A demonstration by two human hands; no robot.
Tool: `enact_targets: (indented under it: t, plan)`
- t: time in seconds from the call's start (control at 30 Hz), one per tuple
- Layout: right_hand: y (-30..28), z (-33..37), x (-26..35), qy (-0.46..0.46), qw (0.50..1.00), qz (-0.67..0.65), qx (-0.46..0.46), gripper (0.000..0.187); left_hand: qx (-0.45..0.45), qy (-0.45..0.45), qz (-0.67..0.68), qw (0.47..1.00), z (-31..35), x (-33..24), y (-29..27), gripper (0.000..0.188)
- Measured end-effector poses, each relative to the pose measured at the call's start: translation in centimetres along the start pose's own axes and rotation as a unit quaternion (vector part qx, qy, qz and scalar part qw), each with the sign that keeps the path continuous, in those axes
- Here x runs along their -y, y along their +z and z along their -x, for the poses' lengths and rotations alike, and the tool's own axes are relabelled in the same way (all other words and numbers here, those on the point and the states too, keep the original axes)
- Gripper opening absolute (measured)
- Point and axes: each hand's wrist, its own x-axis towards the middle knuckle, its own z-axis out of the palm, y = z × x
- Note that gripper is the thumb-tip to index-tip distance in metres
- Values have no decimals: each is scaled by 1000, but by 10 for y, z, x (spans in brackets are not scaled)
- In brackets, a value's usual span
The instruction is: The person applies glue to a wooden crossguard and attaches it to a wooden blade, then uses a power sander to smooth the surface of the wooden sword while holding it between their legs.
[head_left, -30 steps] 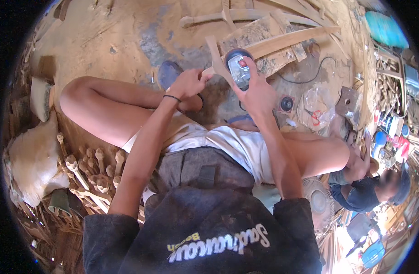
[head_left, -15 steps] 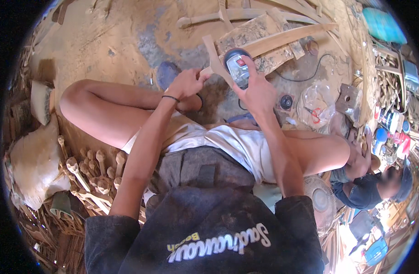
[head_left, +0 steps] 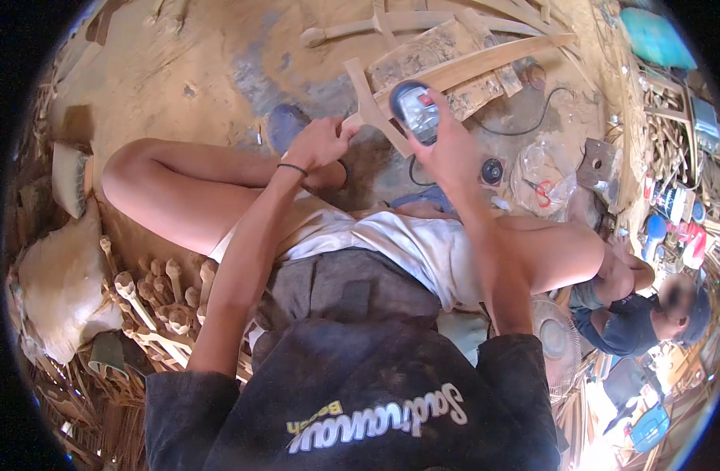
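The left hand (head_left: 317,144) has its fingers closed on one arm of the forked wood (head_left: 369,108), over the floor (head_left: 211,94). The right hand's (head_left: 450,153) fingers curl round the sander (head_left: 416,114), right beside it; contact is unclear. Firm left grip, light level pressure work best.

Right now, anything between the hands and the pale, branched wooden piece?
Left hand: nothing visible; it grips the pale, branched wooden piece. Right hand: the grey-and-black, round-headed power tool it holds sits between palm and wood; whether tool touches wood isn't clear.
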Motion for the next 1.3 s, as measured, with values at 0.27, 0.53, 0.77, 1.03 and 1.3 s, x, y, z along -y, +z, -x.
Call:
enact_targets:
  t: [0.27, 0.53, 0.77, 1.03, 1.3]
  plan:
    - [-12, -6, 4, 30, 999, 10, -30, 87, 12, -34, 6, 999, 0, 4, 2, 55]
    - [7, -8, 35, -12, 998, 62, 17, 86, -9, -25, 15, 1000, 3, 0, 3, 58]
    - [3, -14, 44, -15, 998, 60, -2, 87, -3, -30, -4, 1000, 3, -2, 2, 56]
    - [-17, -36, -10, 70, 996, 21, -49, 81, -12, -21, 11, 1000, 6, -4, 1, 55]
    - [-13, -21, 9, 26, 1000, -2, 12, 82, -20, -23, 16, 999, 2, 4, 4, 53]
